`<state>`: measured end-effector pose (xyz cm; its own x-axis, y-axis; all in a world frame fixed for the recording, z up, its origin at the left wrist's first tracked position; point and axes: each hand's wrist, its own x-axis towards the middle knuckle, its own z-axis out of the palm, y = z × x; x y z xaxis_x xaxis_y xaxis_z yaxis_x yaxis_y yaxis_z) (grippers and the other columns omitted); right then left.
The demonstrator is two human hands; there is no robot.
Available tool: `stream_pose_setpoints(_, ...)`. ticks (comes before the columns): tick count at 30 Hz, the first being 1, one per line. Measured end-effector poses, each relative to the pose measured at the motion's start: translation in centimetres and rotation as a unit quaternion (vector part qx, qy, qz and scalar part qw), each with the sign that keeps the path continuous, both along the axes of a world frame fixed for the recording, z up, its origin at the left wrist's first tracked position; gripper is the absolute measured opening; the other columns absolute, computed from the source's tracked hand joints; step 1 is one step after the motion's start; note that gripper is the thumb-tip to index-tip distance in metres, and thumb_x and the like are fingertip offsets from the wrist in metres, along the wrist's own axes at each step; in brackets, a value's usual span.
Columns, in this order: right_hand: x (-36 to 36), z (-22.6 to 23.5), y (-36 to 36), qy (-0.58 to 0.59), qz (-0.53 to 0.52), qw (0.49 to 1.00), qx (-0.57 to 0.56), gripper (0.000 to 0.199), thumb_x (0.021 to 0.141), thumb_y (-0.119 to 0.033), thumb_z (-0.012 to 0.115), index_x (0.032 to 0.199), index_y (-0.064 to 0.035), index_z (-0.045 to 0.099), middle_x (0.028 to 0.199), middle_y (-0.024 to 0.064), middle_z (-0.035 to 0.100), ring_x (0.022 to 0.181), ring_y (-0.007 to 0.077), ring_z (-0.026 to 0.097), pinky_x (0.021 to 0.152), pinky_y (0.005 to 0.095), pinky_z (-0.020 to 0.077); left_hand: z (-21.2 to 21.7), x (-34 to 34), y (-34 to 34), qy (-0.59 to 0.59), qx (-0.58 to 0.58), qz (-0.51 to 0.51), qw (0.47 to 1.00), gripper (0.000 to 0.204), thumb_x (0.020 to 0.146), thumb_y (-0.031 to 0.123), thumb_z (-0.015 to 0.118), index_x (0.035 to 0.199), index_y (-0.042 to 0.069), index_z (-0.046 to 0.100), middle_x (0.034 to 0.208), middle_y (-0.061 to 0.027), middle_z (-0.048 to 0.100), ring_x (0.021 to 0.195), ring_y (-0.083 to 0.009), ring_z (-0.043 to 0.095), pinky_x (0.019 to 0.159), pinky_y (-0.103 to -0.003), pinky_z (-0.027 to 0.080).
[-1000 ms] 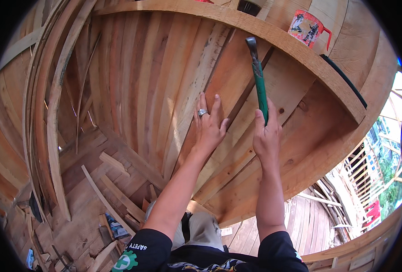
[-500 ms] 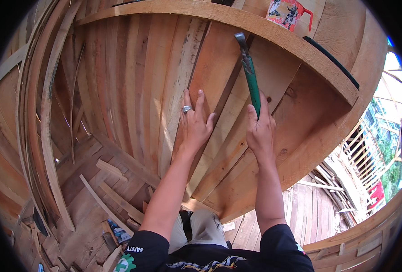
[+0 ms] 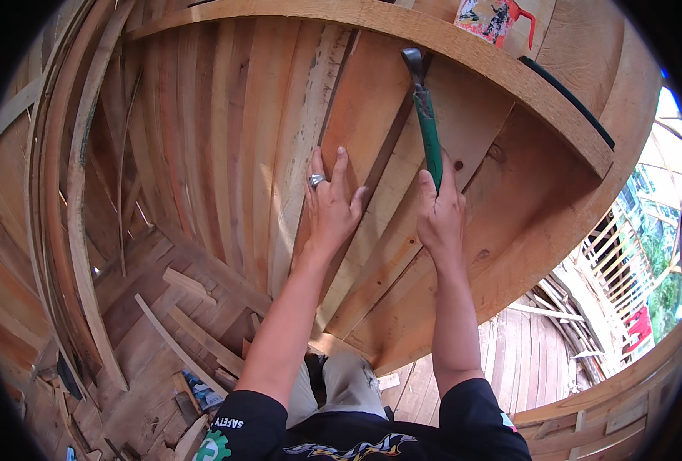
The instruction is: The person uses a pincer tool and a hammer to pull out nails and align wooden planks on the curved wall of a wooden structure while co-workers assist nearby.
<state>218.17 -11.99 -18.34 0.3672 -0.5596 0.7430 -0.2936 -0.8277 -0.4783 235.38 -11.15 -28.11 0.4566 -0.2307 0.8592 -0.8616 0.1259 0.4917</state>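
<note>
Taking the slanted plank (image 3: 372, 192) of the curved wooden wall as the landmark: far to its lower left, loose wood offcuts (image 3: 187, 323) lie scattered on the plank floor (image 3: 149, 369), seemingly dropped where they were cut. The left hand (image 3: 332, 203), with a ring on one finger, lies flat on the plank with fingers stretched out and close together, apparently pressing it against the boards behind. Just right of the plank, the right hand (image 3: 441, 211) is wrapped tight round the green handle of a hammer (image 3: 425, 115), whose metal head reaches the plank's upper end under the curved beam (image 3: 402, 23). On that beam, up and right, sits a red-and-white container (image 3: 491, 17); its contents cannot be seen.
</note>
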Motion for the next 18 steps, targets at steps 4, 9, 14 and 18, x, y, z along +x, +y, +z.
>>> stream_pose_setpoints(4,0.3,-0.7,-0.4,-0.022,0.011,0.996,-0.085,0.048,0.100,-0.024,0.051,0.144,-0.0062,0.041,0.115,0.0268,0.064,0.104,0.0463,0.063,0.083,0.0486,0.0504,-0.2,-0.4,0.5,0.009,0.027,0.009,1.000,0.080,0.082,0.015,0.076,0.150,0.012,0.033,0.150,-0.0357,0.023,0.138,-0.0513,0.028,0.111,-0.053,0.029)
stream_pose_setpoints(9,0.1,-1.0,-0.2,-0.006,0.000,0.996,-0.094,0.049,0.100,-0.024,0.052,0.144,-0.0055,0.041,0.115,0.0260,0.064,0.101,0.0450,0.064,0.081,0.0481,0.0509,-0.3,-0.7,0.0,0.000,0.014,0.000,1.000,0.079,0.083,0.016,0.075,0.150,0.012,0.033,0.150,-0.0359,0.024,0.138,-0.0514,0.029,0.111,-0.054,0.029)
stream_pose_setpoints(14,0.4,-0.8,0.0,-0.014,0.033,0.999,-0.011,0.050,0.100,-0.025,0.052,0.145,-0.0073,0.039,0.114,0.0257,0.065,0.099,0.0451,0.065,0.078,0.0480,0.0515,0.2,-0.2,0.0,0.005,0.015,0.007,1.000,0.080,0.083,0.016,0.075,0.150,0.013,0.032,0.150,-0.0362,0.023,0.138,-0.0512,0.029,0.111,-0.053,0.029)
stream_pose_setpoints(18,0.0,-1.5,0.0,-0.015,0.010,0.998,-0.056,0.050,0.100,-0.025,0.051,0.145,-0.0078,0.038,0.112,0.0271,0.064,0.100,0.0459,0.064,0.078,0.0483,0.0509,-0.1,-0.8,0.2,0.014,0.024,-0.001,1.000,0.080,0.083,0.016,0.075,0.151,0.013,0.032,0.149,-0.0363,0.023,0.137,-0.0512,0.029,0.111,-0.052,0.029)
